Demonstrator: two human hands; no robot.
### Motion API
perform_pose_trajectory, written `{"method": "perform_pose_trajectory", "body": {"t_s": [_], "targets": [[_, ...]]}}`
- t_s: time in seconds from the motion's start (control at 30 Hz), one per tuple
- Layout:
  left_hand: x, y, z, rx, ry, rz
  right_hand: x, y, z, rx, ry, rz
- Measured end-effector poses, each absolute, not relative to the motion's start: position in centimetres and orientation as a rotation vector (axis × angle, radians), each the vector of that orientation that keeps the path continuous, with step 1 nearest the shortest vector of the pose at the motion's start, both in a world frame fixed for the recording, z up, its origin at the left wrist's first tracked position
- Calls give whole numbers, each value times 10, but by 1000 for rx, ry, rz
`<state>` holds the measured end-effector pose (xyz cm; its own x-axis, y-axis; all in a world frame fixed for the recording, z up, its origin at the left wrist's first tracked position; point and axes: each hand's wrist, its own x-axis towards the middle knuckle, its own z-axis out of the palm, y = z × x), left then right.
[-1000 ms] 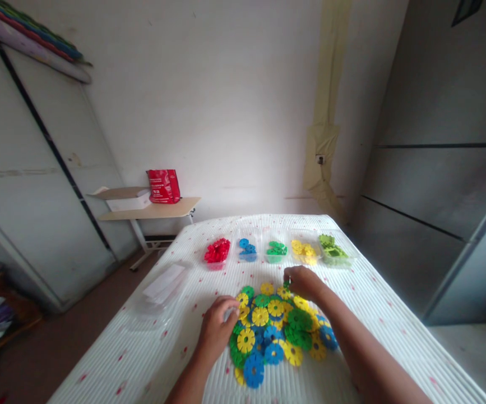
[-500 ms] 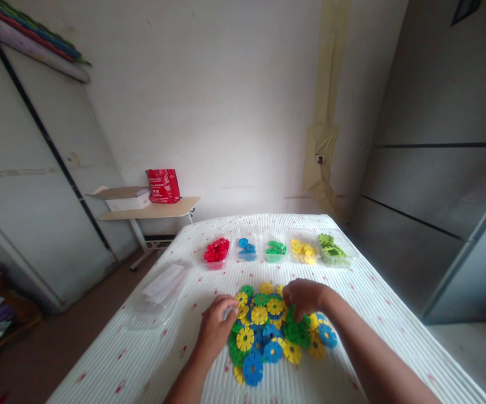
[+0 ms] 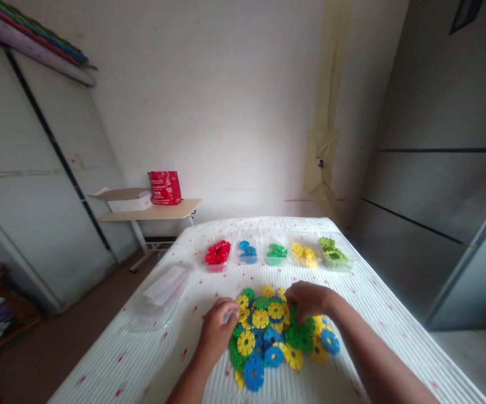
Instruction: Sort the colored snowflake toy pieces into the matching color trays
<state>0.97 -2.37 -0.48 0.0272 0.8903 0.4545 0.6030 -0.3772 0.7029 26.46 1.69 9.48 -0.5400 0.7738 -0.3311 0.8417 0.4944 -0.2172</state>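
A pile of notched flower-shaped plastic discs (image 3: 260, 318) in yellow, green and blue lies on the table before me. My left hand (image 3: 220, 328) rests at the pile's left edge, fingers curved and a gap between thumb and forefinger, by a yellow disc (image 3: 243, 302). My right hand (image 3: 310, 298) reaches down into the right part of the pile, fingers bent together over a cluster of green discs (image 3: 299, 336). Its fingertips are partly hidden, so what they grip does not show. A blue disc (image 3: 330, 341) lies right of that cluster.
Behind the pile stands a row of clear tubs with red (image 3: 217, 252), blue (image 3: 248, 252), green (image 3: 276, 253), yellow (image 3: 304, 254) and light-green pieces (image 3: 332, 248). A clear plastic tray (image 3: 156, 314) with white paper lies at left. A side table (image 3: 167, 209) holds a red bag (image 3: 165, 188).
The view has shifted slightly, so everything sits a little lower. Both hands keep nearly the same places; the right hand's fingers have shifted slightly over the green discs.
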Motion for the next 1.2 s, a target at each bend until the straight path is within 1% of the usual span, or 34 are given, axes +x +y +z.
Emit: {"method": "perform_pose_trajectory", "body": {"t_s": [0.17,0.3,0.43,0.57,0.83,1.03,1.13,1.2], "targets": [[10,-24,-4,1981,1505,1306,286,30,95,1644,2654,-971],[10,-24,-3,1975,1489,1309,298,43,82,1849,2631,-1083],[11,-25,-2,1963,1495,1317,302,52,63,2060,2580,-1083],[11,-25,-1,1972,1509,1292,305,54,57,2171,2563,-1077],[11,-26,-2,1970,1508,1294,300,54,80,2197,2618,-1096],[11,-25,-1,1933,1520,1289,276,91,105,2447,2664,-990],[12,-25,1,1919,1516,1289,271,103,107,2570,2659,-914],[12,-26,2,1914,1504,1298,271,100,102,2558,2689,-867]]}}
